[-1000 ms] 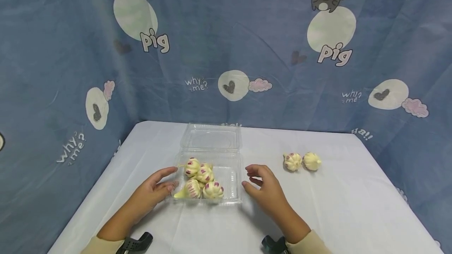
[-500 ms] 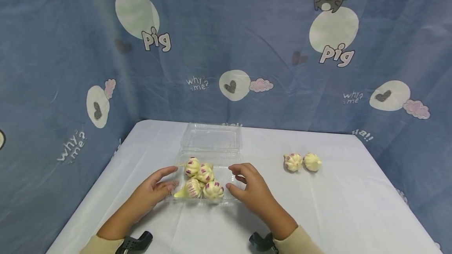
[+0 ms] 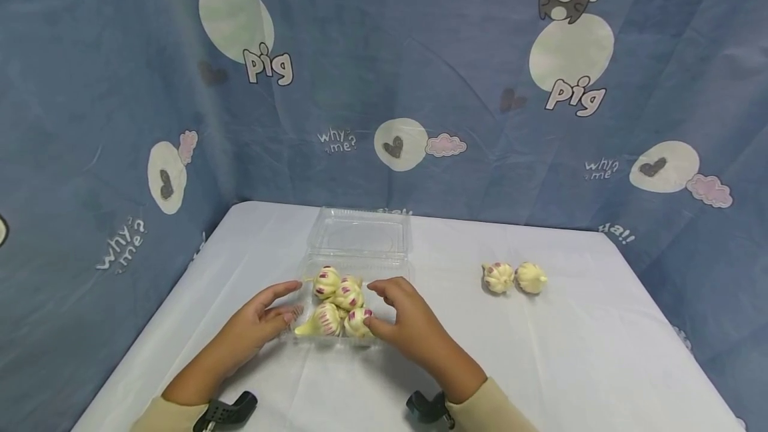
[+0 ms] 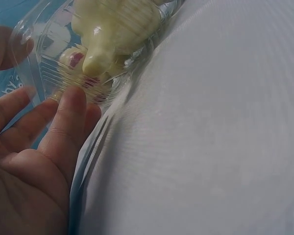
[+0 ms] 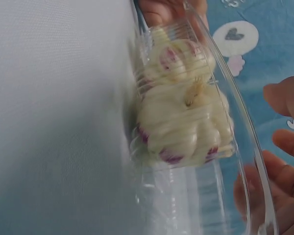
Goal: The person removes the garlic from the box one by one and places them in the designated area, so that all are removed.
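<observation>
The left hand (image 3: 258, 319) has its fingers spread and slightly bent, thumb apart from forefinger, the tips at the left wall of a clear plastic box (image 3: 384, 264); firm contact cannot be told. The right hand (image 3: 411, 319) arches over the box's right part, thumb and forefinger parted with nothing pinched between them; its thumb overlaps the front-right bulb (image 3: 357, 323) in the head view, though whether it touches cannot be told. Opened out, the box has its long axis running away from the person, its lid (image 3: 359, 232) laid back at the far end. Four garlic bulbs sit in the left and middle of its base: the front-left bulb (image 3: 327, 320) points its long stem leftward, toward the left hand, and the back-left bulb (image 3: 327, 283) also aims its thin tip left, beside the back-right bulb (image 3: 349, 293). Well to the right, on the white table (image 3: 576, 352), lie a purple-marked bulb (image 3: 498, 277) and, just beside it, a paler bulb (image 3: 531, 278) with its stem pointing right. A blue printed cloth (image 3: 480, 85) hangs behind.
</observation>
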`<action>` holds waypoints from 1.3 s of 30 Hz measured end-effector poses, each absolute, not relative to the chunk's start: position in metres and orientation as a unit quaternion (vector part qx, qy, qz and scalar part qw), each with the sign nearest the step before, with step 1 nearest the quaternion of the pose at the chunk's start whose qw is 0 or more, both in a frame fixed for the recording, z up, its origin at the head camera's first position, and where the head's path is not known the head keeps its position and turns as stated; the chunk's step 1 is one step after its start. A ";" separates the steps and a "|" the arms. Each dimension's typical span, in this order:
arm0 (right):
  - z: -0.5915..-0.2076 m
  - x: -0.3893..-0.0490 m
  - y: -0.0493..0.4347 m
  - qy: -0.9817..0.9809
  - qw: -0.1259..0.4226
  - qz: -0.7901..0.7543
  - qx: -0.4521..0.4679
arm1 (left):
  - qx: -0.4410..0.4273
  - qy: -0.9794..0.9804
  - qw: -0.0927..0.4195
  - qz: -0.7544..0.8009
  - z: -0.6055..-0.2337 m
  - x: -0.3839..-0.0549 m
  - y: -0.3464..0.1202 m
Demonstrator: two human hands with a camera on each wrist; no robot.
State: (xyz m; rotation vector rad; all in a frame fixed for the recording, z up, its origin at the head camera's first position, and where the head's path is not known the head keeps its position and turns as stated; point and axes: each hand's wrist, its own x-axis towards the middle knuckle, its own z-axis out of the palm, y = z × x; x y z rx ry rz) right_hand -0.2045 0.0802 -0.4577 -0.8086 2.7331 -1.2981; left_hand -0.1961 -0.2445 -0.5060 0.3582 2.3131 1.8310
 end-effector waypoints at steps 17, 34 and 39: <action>-0.458 -0.204 0.067 0.918 0.017 -0.284 -0.277 | 0.119 0.776 0.085 0.613 -0.504 -0.192 -0.244; -0.456 -0.207 0.060 0.937 0.016 -0.252 -0.242 | 0.124 0.773 0.091 0.616 -0.504 -0.194 -0.245; -0.458 -0.208 0.059 0.940 0.021 -0.245 -0.237 | 0.115 0.771 0.091 0.619 -0.504 -0.195 -0.244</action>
